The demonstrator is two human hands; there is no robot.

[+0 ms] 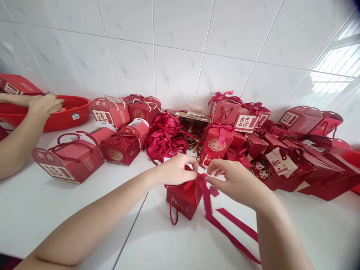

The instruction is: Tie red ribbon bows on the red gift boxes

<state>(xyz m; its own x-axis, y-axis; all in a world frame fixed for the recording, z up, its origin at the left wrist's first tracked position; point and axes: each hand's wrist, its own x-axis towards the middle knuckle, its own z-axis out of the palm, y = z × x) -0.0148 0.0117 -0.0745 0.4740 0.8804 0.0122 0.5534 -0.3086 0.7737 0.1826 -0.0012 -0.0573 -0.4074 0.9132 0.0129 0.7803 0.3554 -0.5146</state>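
A small red gift box [182,200] stands on the white table in front of me, a twisted cord handle hanging down its left side. My left hand [178,170] is closed on the top of this box, with its thumb and fingers pinched at the flaps. At the box's right upper corner, my right hand [232,180] pinches a dark red ribbon [206,200] between thumb and forefinger. The ribbon's long tails trail over the tabletop to the right, passing under my right forearm. A small red flower-shaped tag [214,191] hangs beside the ribbon.
Behind the box lies a heap of red ribbon [165,137]. Handled gift boxes [70,159] stand to the left; ribboned boxes [218,140] and flat-sided red bags [309,165] crowd the right. Another person's hand [45,105] is over a red basin [67,118]. A tiled wall rises behind.
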